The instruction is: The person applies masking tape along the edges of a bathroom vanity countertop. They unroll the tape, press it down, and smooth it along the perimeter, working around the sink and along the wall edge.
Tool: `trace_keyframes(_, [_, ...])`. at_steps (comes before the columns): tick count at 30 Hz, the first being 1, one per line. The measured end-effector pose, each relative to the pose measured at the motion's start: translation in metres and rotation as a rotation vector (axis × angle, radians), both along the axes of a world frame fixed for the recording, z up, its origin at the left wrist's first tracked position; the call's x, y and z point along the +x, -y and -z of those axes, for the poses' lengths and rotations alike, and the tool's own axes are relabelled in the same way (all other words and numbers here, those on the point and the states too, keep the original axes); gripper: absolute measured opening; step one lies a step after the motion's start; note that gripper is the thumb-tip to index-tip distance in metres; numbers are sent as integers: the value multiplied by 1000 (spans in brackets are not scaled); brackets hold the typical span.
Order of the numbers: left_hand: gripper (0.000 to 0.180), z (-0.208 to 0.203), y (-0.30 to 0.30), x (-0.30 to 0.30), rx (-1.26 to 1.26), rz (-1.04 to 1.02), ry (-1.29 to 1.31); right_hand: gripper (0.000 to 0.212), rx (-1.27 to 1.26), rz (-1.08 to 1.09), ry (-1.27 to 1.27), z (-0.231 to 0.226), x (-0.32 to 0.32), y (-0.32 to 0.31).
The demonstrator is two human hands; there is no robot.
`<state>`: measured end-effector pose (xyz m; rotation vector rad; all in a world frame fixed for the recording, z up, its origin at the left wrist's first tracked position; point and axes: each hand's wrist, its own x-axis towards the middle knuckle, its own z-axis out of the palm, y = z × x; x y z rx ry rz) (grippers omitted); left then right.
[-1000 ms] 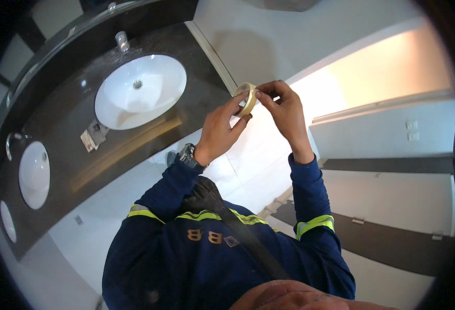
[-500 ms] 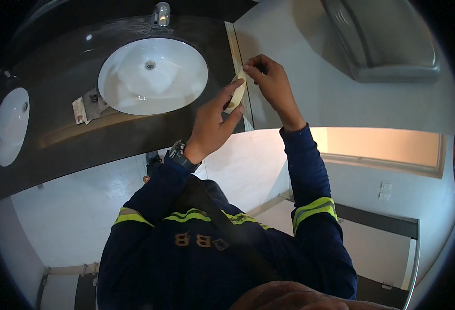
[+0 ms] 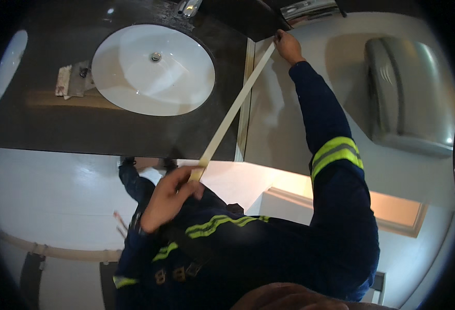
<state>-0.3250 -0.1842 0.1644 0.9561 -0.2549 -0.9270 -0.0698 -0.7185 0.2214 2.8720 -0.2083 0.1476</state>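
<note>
A long strip of pale masking tape (image 3: 234, 107) stretches taut from one of my hands to the other, slanting across the counter's right end. My left hand (image 3: 169, 200), low in front of my body, is closed on the tape roll, which its fingers largely hide. At the far end, my right hand (image 3: 288, 47) pinches the strip's free end beside the wall, near the counter's back right corner. Along the joint between counter and wall runs a pale strip (image 3: 247, 77); the stretched tape crosses over it at an angle.
A white oval sink (image 3: 129, 77) is set in the dark counter (image 3: 82, 129), with a chrome faucet (image 3: 189, 7) behind it. Left of the sink lie a putty knife-like flat tool (image 3: 77, 81) and a second sink (image 3: 9, 67). A metal wall unit (image 3: 408, 98) juts out at right.
My hands have moved apart, drawing out a long strip of tape. The right hand went up toward the back corner; the left came down and back with the roll.
</note>
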Motion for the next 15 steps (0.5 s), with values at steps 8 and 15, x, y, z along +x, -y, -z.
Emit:
trace_keyframes(8, [45,68,-7,-109,146,-120,-342,32,-163,-120,-266,57,63,44])
trace_keyframes(15, [42,97,69,-126,76,-53,-401,45,-175,-177,-482,81,114,56])
